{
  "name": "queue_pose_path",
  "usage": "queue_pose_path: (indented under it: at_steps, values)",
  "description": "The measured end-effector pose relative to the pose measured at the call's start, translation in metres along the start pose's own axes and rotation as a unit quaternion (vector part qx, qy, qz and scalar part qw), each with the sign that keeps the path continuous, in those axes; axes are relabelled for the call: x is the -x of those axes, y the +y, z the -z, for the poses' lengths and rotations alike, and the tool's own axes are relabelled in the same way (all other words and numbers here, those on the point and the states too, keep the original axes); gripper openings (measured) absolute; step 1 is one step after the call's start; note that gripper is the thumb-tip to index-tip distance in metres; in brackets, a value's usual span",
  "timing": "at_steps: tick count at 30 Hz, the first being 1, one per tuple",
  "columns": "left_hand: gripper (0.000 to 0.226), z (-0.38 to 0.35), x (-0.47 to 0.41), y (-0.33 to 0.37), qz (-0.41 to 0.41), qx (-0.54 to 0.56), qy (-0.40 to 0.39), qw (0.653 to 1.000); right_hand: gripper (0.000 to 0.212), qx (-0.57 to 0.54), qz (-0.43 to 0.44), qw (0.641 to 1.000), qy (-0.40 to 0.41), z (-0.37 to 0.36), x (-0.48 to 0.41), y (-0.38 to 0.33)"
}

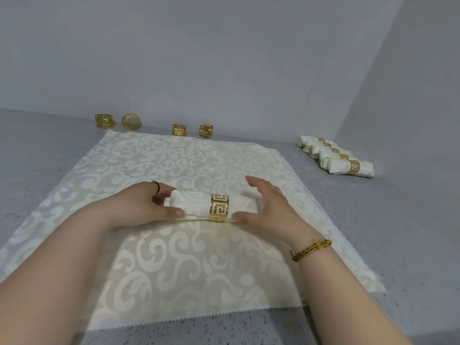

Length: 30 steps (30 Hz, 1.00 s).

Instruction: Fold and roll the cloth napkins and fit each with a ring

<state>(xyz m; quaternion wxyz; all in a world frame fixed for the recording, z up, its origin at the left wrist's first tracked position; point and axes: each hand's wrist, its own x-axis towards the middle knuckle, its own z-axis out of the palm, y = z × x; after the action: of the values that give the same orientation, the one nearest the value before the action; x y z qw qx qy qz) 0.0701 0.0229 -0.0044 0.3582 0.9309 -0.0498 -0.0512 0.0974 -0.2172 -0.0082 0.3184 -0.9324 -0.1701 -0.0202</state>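
A rolled white napkin (191, 204) lies across the middle of a flat patterned cream napkin (174, 257). A gold cut-out ring (219, 207) sits around the roll's middle. My left hand (146, 207) grips the roll's left end between thumb and fingers. My right hand (268, 207) is at the right end, fingers straight and spread over it, thumb touching the roll just right of the ring. The right end of the roll is mostly hidden by that hand.
Several loose gold rings (179, 129) stand along the far wall beyond the flat napkin. A row of several finished ringed rolls (346, 165) lies at the right by the corner. The grey speckled counter (410, 232) surrounds everything; walls close the back and right.
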Motion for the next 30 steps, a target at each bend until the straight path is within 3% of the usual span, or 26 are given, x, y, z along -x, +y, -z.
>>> queue_pose_path:
  at_steps: [1,3,7,12,15,18,22,25,30]
  values:
    - [0.021,0.000,0.001,0.000,-0.003,0.007,-0.003,1.000,0.079,-0.008,-0.034,0.999,-0.006,0.003,0.001,0.006]
    - [0.026,0.000,0.002,0.002,-0.005,0.011,-0.006,1.000,0.072,-0.020,-0.087,0.996,-0.020,0.006,0.005,0.012]
    - [0.025,-0.004,0.001,0.003,-0.013,0.018,0.022,1.000,0.058,-0.041,-0.093,0.995,-0.003,-0.001,0.010,0.008]
    - [0.024,-0.012,0.002,0.011,-0.038,0.059,0.060,0.996,0.061,-0.200,-0.116,0.971,0.056,0.012,0.020,-0.005]
    - [0.029,-0.025,0.005,0.027,-0.048,0.141,0.075,0.986,0.058,-0.317,-0.149,0.935,0.060,0.023,0.034,0.000]
    - [0.041,-0.038,0.006,0.044,-0.046,0.184,0.101,0.977,0.037,-0.417,-0.158,0.892,0.067,0.037,0.043,0.007]
    - [0.057,-0.056,-0.005,0.075,-0.076,0.165,0.124,0.976,0.022,-0.477,-0.177,0.854,0.105,0.056,0.041,0.029]
    - [0.054,-0.074,-0.029,0.104,-0.090,0.134,0.128,0.979,0.008,-0.484,-0.203,0.840,0.138,0.076,0.035,0.056]
    - [0.043,-0.127,-0.090,0.166,-0.130,0.069,0.114,0.982,0.022,-0.519,-0.247,0.783,0.239,0.123,0.019,0.124]
